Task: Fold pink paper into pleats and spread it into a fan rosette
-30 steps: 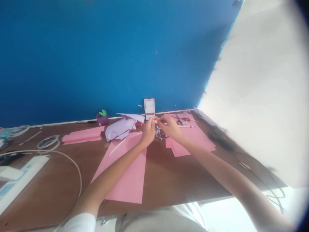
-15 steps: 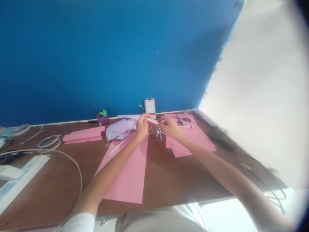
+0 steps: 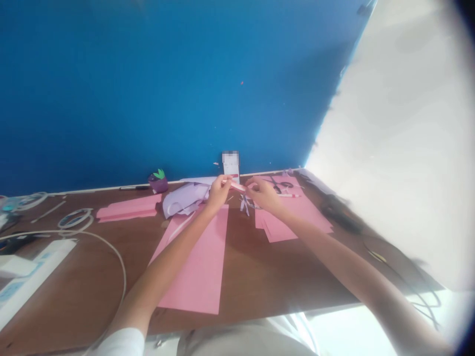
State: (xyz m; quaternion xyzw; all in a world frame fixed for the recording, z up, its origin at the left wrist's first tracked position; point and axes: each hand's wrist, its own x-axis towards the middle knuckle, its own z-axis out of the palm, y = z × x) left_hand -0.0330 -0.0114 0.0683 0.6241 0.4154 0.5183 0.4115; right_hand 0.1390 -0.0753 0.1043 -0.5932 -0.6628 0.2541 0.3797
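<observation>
Between my two hands is a narrow pink paper strip (image 3: 238,186), raised over the back of the desk. My left hand (image 3: 218,190) pinches its left end, and my right hand (image 3: 262,193) has its fingers closed at the right end. Just below the strip lie small lilac paper scraps (image 3: 244,204). Crumpled lilac paper (image 3: 185,199) rests left of my left hand. A pink sheet (image 3: 196,277) lies under my left forearm. Beside my right hand, black-handled scissors (image 3: 285,185) and a red-and-white pen (image 3: 291,196) sit on pink sheets (image 3: 300,212).
A phone (image 3: 230,165) leans against the blue wall behind my hands. Folded pink paper (image 3: 129,207) and a small purple pot (image 3: 159,183) stand to the left. A white power strip (image 3: 37,277), a cable (image 3: 120,262) and tape rolls (image 3: 76,217) lie further left. A dark object (image 3: 339,212) lies right.
The strip and my fingers have shifted slightly, and the strip looks a little shorter between my hands. Everything on the desk stays where it was.
</observation>
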